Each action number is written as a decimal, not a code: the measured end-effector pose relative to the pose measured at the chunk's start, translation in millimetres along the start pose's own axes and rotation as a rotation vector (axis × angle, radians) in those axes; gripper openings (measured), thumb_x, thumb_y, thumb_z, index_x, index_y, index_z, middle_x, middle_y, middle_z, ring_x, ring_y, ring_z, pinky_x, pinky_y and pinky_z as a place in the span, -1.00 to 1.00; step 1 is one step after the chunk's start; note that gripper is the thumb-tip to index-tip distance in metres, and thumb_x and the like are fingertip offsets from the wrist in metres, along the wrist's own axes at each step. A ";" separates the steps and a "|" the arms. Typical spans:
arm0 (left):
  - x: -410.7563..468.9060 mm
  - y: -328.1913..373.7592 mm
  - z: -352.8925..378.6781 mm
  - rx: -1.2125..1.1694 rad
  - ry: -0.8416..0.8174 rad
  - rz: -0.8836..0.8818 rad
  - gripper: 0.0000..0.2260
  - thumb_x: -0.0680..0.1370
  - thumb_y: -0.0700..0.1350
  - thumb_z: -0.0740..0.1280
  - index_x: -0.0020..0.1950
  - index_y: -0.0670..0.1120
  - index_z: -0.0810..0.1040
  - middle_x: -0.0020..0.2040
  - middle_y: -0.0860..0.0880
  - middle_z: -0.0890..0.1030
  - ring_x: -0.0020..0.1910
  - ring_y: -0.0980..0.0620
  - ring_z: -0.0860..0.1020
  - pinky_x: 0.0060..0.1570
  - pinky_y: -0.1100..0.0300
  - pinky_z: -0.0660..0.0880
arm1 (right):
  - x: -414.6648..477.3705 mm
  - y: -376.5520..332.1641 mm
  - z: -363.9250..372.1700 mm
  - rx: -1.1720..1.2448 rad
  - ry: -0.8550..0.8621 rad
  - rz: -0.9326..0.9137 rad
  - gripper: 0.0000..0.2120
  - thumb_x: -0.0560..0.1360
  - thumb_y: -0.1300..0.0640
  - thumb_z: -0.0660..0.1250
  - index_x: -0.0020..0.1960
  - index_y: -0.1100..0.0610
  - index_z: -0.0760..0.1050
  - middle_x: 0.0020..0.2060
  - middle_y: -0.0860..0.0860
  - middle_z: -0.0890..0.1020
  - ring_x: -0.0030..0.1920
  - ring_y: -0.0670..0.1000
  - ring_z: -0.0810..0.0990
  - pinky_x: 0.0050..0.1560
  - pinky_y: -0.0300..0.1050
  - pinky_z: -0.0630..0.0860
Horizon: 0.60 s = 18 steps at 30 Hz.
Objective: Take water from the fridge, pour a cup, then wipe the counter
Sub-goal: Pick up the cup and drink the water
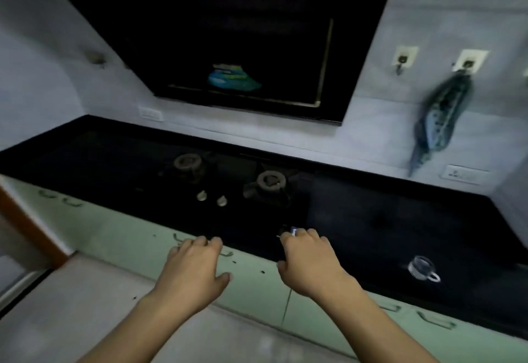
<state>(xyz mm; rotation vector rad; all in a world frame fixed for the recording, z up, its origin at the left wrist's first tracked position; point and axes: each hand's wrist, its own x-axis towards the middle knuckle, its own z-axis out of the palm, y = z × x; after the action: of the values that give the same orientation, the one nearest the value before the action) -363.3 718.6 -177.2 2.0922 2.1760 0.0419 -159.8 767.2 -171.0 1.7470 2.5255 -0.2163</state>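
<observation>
A clear glass cup (pixel 423 268) with a handle stands on the black counter (pixel 400 219) near its front edge, to the right. A blue-green patterned cloth (pixel 440 117) hangs from a wall hook above the counter's right part. My left hand (pixel 194 271) hovers palm down in front of the counter edge, fingers loosely curled, holding nothing. My right hand (pixel 308 262) reaches over the front edge with its fingers loosely curled and the thumb apart. A small dark and blue thing (pixel 289 230) lies at its fingertips; the blur hides whether they touch. No bottle or fridge is in view.
A two-burner gas hob (pixel 228 177) with two knobs is set into the counter's middle. A dark range hood (pixel 228 34) hangs above it. Pale green drawers (pixel 143 228) with handles run below the counter. Wall sockets (pixel 463 175) sit at the right.
</observation>
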 end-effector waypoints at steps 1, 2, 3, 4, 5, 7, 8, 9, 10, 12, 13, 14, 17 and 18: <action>11.9 7.9 2.3 -0.003 -0.014 0.032 -0.58 0.50 0.26 0.28 0.25 0.07 0.40 0.21 0.02 0.52 0.23 -0.04 0.45 0.17 0.06 0.36 | 3.2 11.1 1.2 0.004 0.002 0.026 -0.64 0.56 -0.02 0.26 0.28 0.12 0.40 0.23 0.15 0.49 0.27 0.20 0.41 0.23 0.08 0.39; 27.7 17.2 5.4 -0.004 -0.024 0.072 -0.60 0.50 0.26 0.28 0.24 0.07 0.40 0.19 0.03 0.51 0.22 -0.04 0.45 0.16 0.06 0.36 | 7.7 23.7 2.4 0.007 0.012 0.061 -0.64 0.56 -0.03 0.26 0.29 0.12 0.40 0.23 0.15 0.49 0.26 0.20 0.42 0.22 0.08 0.39; 42.7 25.5 8.9 -0.002 -0.028 0.110 -0.60 0.50 0.26 0.28 0.23 0.08 0.40 0.17 0.04 0.51 0.21 -0.03 0.44 0.15 0.06 0.37 | 11.7 35.0 3.6 0.004 0.020 0.095 -0.64 0.56 -0.03 0.27 0.29 0.12 0.40 0.22 0.15 0.50 0.25 0.19 0.43 0.20 0.07 0.40; 57.5 33.6 12.2 0.002 -0.029 0.147 -0.60 0.50 0.26 0.28 0.23 0.08 0.40 0.17 0.04 0.51 0.20 -0.04 0.44 0.14 0.06 0.37 | 15.9 45.8 4.3 0.006 0.027 0.126 -0.64 0.56 -0.04 0.27 0.28 0.12 0.40 0.19 0.13 0.51 0.23 0.19 0.43 0.19 0.07 0.40; 72.7 42.3 14.8 0.007 -0.031 0.183 -0.59 0.50 0.25 0.29 0.24 0.07 0.40 0.16 0.03 0.51 0.20 -0.04 0.44 0.14 0.06 0.37 | 19.4 56.8 4.7 0.013 0.028 0.158 -0.65 0.56 -0.04 0.27 0.27 0.11 0.40 0.17 0.12 0.51 0.22 0.18 0.44 0.18 0.06 0.40; 101.6 59.9 19.0 0.005 -0.044 0.254 -0.59 0.49 0.25 0.29 0.24 0.08 0.40 0.16 0.04 0.51 0.19 -0.04 0.45 0.13 0.06 0.38 | 24.7 77.4 6.9 0.034 0.032 0.233 -0.68 0.56 -0.05 0.27 0.22 0.10 0.41 0.14 0.10 0.52 0.20 0.17 0.46 0.15 0.05 0.41; 115.7 69.3 21.7 0.000 -0.049 0.294 -0.59 0.49 0.25 0.29 0.24 0.08 0.40 0.15 0.04 0.51 0.18 -0.04 0.45 0.13 0.06 0.38 | 26.8 88.3 8.7 0.045 0.032 0.275 -0.70 0.56 -0.05 0.27 0.20 0.10 0.41 0.13 0.10 0.53 0.18 0.16 0.46 0.13 0.03 0.41; 129.3 79.4 25.5 -0.007 -0.056 0.339 -0.60 0.50 0.25 0.29 0.23 0.08 0.40 0.14 0.04 0.51 0.17 -0.03 0.45 0.13 0.07 0.39 | 27.7 99.5 10.8 0.059 0.031 0.322 -0.71 0.56 -0.05 0.27 0.18 0.09 0.41 0.11 0.09 0.54 0.17 0.16 0.47 0.10 0.02 0.41; 141.7 90.1 29.1 -0.017 -0.061 0.385 -0.61 0.50 0.25 0.30 0.22 0.08 0.40 0.14 0.05 0.51 0.16 -0.02 0.46 0.12 0.08 0.39 | 27.2 110.5 13.2 0.072 0.028 0.368 -0.72 0.55 -0.05 0.27 0.16 0.09 0.41 0.11 0.08 0.54 0.16 0.15 0.47 0.09 0.01 0.41; 161.1 112.4 35.7 -0.031 -0.070 0.472 -0.63 0.50 0.24 0.31 0.20 0.07 0.41 0.12 0.06 0.51 0.13 0.00 0.46 0.09 0.10 0.39 | 23.2 132.7 19.2 0.100 0.035 0.450 -0.73 0.55 -0.05 0.28 0.14 0.08 0.41 0.09 0.07 0.54 0.16 0.14 0.48 0.08 0.00 0.41; 170.2 124.5 39.5 -0.033 -0.074 0.514 -0.64 0.51 0.24 0.32 0.18 0.07 0.42 0.11 0.06 0.52 0.11 0.00 0.47 0.08 0.11 0.40 | 20.4 144.4 22.2 0.111 0.038 0.495 -0.73 0.54 -0.05 0.28 0.14 0.08 0.41 0.08 0.07 0.54 0.16 0.14 0.48 0.08 -0.01 0.41; 178.2 138.3 44.3 -0.036 -0.081 0.554 -0.64 0.50 0.24 0.32 0.17 0.06 0.42 0.10 0.06 0.52 0.10 0.00 0.47 0.07 0.11 0.41 | 15.8 156.6 25.5 0.128 0.037 0.546 -0.73 0.54 -0.05 0.29 0.14 0.08 0.41 0.08 0.06 0.55 0.16 0.14 0.49 0.08 -0.01 0.42; 194.7 181.1 57.9 -0.057 -0.106 0.642 -0.63 0.50 0.24 0.33 0.17 0.05 0.43 0.10 0.06 0.53 0.09 0.00 0.48 0.07 0.12 0.43 | 0.1 192.8 35.9 0.172 0.045 0.659 -0.73 0.53 -0.05 0.30 0.14 0.08 0.43 0.10 0.06 0.55 0.17 0.14 0.50 0.08 0.00 0.43; 199.0 196.1 63.7 -0.056 -0.109 0.669 -0.63 0.50 0.24 0.33 0.17 0.04 0.43 0.10 0.06 0.53 0.09 0.00 0.49 0.07 0.12 0.43 | -5.0 206.1 40.5 0.186 0.047 0.691 -0.73 0.52 -0.05 0.30 0.12 0.08 0.43 0.10 0.05 0.55 0.17 0.14 0.50 0.07 -0.01 0.43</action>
<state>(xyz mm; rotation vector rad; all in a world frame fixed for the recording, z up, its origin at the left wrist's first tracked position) -168.7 921.3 -233.5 2.6066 1.3152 0.0468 33.4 827.8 -226.7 2.5820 1.8125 -0.3704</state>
